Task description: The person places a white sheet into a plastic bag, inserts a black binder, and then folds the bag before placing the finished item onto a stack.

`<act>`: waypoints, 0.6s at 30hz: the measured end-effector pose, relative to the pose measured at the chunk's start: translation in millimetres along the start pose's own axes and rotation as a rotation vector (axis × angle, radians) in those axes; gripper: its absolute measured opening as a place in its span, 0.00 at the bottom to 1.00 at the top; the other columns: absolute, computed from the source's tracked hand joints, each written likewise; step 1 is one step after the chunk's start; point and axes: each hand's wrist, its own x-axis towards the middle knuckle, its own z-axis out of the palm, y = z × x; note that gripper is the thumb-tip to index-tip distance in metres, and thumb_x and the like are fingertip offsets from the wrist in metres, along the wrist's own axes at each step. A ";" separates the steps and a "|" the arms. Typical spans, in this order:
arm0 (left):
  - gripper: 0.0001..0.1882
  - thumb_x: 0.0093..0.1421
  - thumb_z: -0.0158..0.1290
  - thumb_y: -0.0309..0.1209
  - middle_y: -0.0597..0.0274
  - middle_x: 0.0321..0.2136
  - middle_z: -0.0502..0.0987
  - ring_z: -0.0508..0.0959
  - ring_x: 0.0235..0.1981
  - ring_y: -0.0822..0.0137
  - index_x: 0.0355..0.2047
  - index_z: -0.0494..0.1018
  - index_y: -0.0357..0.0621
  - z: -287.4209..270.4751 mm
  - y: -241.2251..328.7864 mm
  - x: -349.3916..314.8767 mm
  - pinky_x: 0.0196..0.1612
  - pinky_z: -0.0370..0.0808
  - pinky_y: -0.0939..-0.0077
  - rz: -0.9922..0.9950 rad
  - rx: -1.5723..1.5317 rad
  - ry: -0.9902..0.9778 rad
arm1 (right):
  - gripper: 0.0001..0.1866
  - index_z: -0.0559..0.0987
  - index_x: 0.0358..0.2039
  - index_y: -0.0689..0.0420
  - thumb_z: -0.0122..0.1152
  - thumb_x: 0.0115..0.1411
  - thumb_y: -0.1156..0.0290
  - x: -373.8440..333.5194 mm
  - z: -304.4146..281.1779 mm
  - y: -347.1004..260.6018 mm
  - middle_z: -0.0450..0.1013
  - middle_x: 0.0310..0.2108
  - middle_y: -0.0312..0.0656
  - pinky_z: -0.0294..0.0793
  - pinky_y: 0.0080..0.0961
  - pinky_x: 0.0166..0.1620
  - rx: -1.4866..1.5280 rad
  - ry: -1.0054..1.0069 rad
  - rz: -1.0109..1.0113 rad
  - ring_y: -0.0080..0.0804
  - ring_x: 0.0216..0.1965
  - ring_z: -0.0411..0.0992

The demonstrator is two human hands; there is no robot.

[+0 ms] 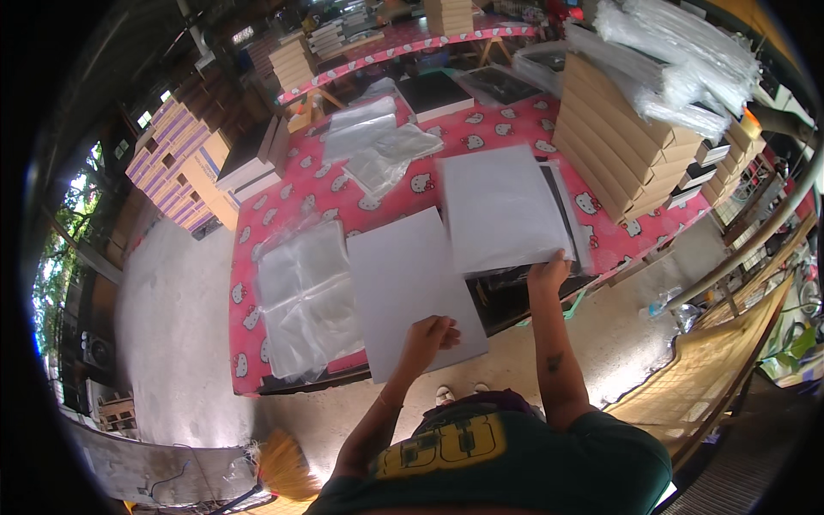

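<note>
Right hand point(550, 269) at corner of plastic-covered white rectangle point(505, 210)

Large yellow characters point(442, 446) on the green shirt point(549, 463) and illegibly small print point(209, 163) on stacked cartons point(172, 184)

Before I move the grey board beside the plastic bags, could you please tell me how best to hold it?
The grey board is probably best gripped at its near edge, from the person's side: it lies flat, that edge seems to overhang the table, and plastic bags crowd its left.
</note>
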 end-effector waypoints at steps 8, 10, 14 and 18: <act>0.08 0.59 0.52 0.25 0.54 0.31 0.80 0.80 0.27 0.64 0.39 0.75 0.39 -147.5 -34.6 -13.7 0.31 0.76 0.73 0.433 0.673 0.793 | 0.15 0.67 0.45 0.57 0.46 0.56 0.70 71.3 -83.2 -21.8 0.68 0.39 0.44 0.75 0.39 0.37 -0.617 0.040 0.163 0.39 0.38 0.69; 0.12 0.54 0.56 0.26 0.47 0.36 0.79 0.80 0.33 0.53 0.40 0.76 0.41 -220.3 -70.2 -41.6 0.38 0.76 0.65 0.358 0.840 0.865 | 0.15 0.67 0.45 0.57 0.46 0.57 0.69 70.1 -80.3 -21.7 0.67 0.39 0.43 0.75 0.36 0.34 -0.788 0.003 0.206 0.36 0.36 0.69; 0.12 0.52 0.56 0.30 0.48 0.33 0.78 0.77 0.34 0.47 0.38 0.77 0.41 -233.6 -83.4 -16.8 0.39 0.74 0.58 0.377 1.267 0.638 | 0.23 0.69 0.47 0.61 0.57 0.57 0.57 160.6 -154.6 -51.6 0.67 0.42 0.49 0.74 0.31 0.35 -1.550 0.230 -0.124 0.33 0.38 0.70; 0.09 0.55 0.54 0.29 0.47 0.29 0.76 0.75 0.33 0.44 0.34 0.75 0.38 -249.2 -70.5 -39.2 0.36 0.72 0.55 0.338 1.070 0.985 | 0.31 0.69 0.51 0.62 0.63 0.55 0.53 95.4 -117.3 -42.8 0.69 0.43 0.53 0.70 0.35 0.46 -1.540 0.315 -0.735 0.41 0.42 0.69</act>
